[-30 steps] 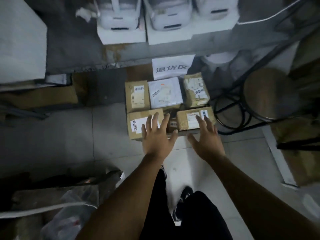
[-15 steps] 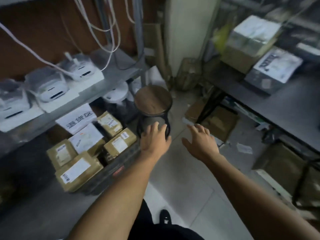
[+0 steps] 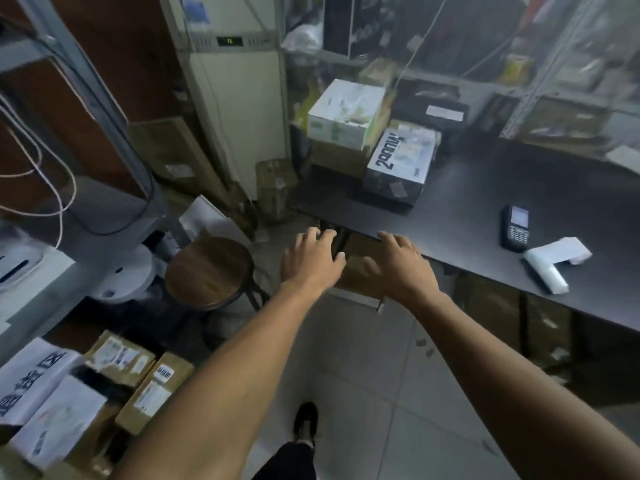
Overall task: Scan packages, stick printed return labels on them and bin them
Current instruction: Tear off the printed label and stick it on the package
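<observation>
Reaching out, left hand and right hand hold nothing, fingers spread; one scanner on table.

One box on the black table bears large lettering reading roughly "200ML", seen sideways; the white sign over the bin shows large Chinese characters, apparently 退货区; a green display on the cabinet and all parcel labels are illegible.

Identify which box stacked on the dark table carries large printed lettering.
The grey-black box at the front of the stack, marked "2000W"-like characters; the white-and-green box behind it shows none that large.
</observation>
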